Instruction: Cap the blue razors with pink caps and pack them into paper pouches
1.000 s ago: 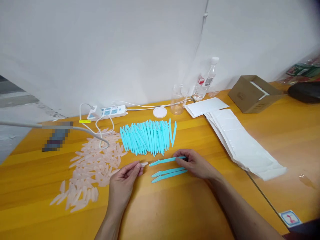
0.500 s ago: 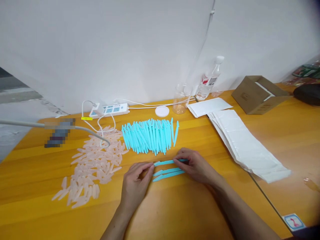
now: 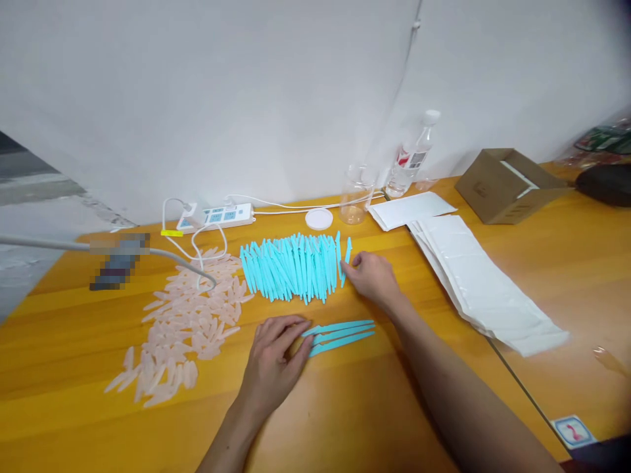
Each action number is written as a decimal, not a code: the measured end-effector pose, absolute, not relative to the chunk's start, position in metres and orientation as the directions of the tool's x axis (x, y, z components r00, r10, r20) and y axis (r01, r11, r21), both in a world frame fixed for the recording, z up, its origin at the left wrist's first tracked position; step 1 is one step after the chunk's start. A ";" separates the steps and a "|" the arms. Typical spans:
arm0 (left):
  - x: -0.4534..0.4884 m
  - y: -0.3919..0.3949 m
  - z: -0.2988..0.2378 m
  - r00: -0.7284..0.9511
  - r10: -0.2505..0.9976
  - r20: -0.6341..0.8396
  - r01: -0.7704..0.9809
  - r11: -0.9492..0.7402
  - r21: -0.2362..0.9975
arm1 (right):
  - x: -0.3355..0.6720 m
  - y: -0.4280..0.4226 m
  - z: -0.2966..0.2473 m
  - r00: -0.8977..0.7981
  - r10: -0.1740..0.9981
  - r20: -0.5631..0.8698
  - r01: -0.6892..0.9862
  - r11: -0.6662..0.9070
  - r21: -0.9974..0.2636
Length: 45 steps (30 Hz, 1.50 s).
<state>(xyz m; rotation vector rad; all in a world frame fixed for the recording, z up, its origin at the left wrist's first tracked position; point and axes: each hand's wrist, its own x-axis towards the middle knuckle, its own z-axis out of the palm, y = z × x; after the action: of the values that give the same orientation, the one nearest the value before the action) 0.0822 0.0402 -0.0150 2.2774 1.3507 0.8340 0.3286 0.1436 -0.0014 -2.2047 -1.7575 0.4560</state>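
My left hand (image 3: 276, 358) lies flat on the wooden table (image 3: 345, 414), its fingers spread over the left ends of three turquoise plastic sticks (image 3: 342, 332) laid side by side. My right hand (image 3: 372, 276) is farther back, at the right end of a dense row of turquoise sticks (image 3: 290, 266). Its fingertips pinch the outermost stick (image 3: 347, 257) of that row. A heap of pale pink translucent caps (image 3: 187, 315) spreads to the left of my left hand.
Along the wall stand a white power strip (image 3: 217, 215) with cables, a white lid (image 3: 319, 219), a clear jar (image 3: 355, 194) and a water bottle (image 3: 411, 161). White bags (image 3: 478, 276) and an open cardboard box (image 3: 503, 184) lie to the right.
My right hand let go of the stick in front of me and moved back to the row. There are now three sticks lying together, and my left hand rests on their ends.
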 end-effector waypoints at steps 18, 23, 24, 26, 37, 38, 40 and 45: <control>-0.014 0.050 -0.011 0.262 0.946 0.193 0.902 -0.311 0.299 | 0.370 0.083 0.020 -0.497 0.814 -0.300 0.318 -0.150 -0.936; 0.024 0.051 -0.002 0.193 0.981 0.000 0.627 -0.123 0.769 | 0.359 0.082 0.010 -0.517 0.810 -0.276 0.312 -0.121 -0.942; 0.033 0.052 0.000 0.218 0.974 -0.061 0.526 -0.065 0.848 | 0.358 0.082 0.008 -0.516 0.814 -0.268 0.303 -0.119 -0.946; 0.049 0.057 0.003 0.253 0.952 -0.169 0.349 0.073 0.934 | 0.357 0.081 0.003 -0.518 0.816 -0.254 0.282 -0.117 -0.952; 0.062 0.056 -0.014 0.093 0.955 -0.282 0.055 0.277 0.959 | 0.358 0.081 -0.006 -0.511 0.812 -0.282 0.222 -0.192 -0.956; 0.062 0.056 -0.013 0.100 0.958 -0.269 0.076 0.262 0.962 | 0.358 0.081 -0.006 -0.514 0.808 -0.288 0.217 -0.203 -0.955; 0.061 0.056 -0.010 0.120 0.965 -0.233 0.129 0.218 0.967 | 0.359 0.081 -0.005 -0.518 0.802 -0.296 0.208 -0.218 -0.954; 0.067 0.055 -0.009 0.194 0.972 -0.132 0.262 0.078 0.962 | 0.358 0.081 -0.005 -0.520 0.802 -0.295 0.214 -0.212 -0.954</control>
<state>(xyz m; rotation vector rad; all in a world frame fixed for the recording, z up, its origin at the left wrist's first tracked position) 0.0666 0.0549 -0.0095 1.4028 1.2769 0.8424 0.3581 0.0813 -0.0050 -1.1954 -1.6115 1.7802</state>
